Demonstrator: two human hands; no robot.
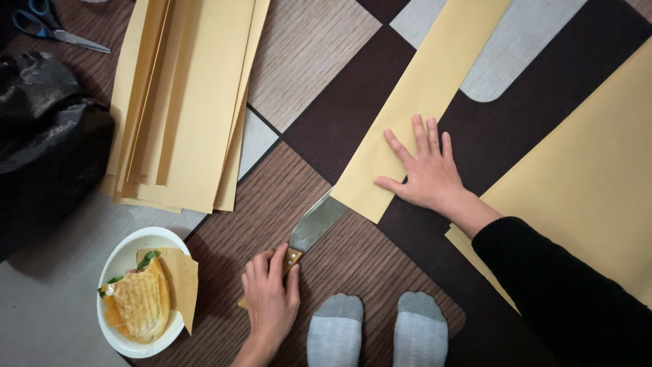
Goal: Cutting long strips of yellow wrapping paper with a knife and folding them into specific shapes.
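Grey-socked feet [377, 329] sit below the left hand [270, 299] clenched on a wooden-handled flat steel blade [314, 226] slipped under a long yellow paper strip [421, 95], right hand [424, 173] pressing flat, fingers spread; slippage risks a crooked cut

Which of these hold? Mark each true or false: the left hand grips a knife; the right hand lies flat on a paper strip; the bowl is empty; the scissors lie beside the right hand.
1. The left hand grips a knife. True.
2. The right hand lies flat on a paper strip. True.
3. The bowl is empty. False: it holds a grilled sandwich.
4. The scissors lie beside the right hand. False: they lie at the top left, beyond the paper stack.
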